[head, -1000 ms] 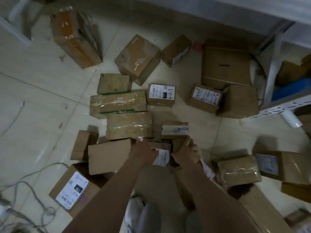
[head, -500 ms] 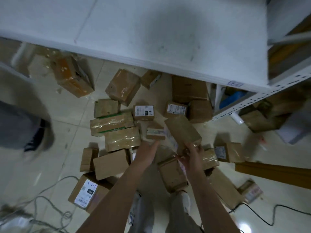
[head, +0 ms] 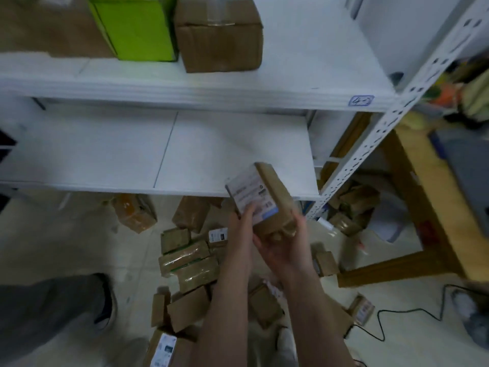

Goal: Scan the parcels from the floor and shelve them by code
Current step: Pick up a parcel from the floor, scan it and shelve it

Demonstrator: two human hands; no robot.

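The shelf tag (head: 361,101) reads "4-2" (handwritten, blurred); the label (head: 251,194) on the parcel (head: 276,190) is illegible.

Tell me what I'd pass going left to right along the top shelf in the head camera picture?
Big brown carton → green box → taped brown box → handwritten shelf tag → white holed post.
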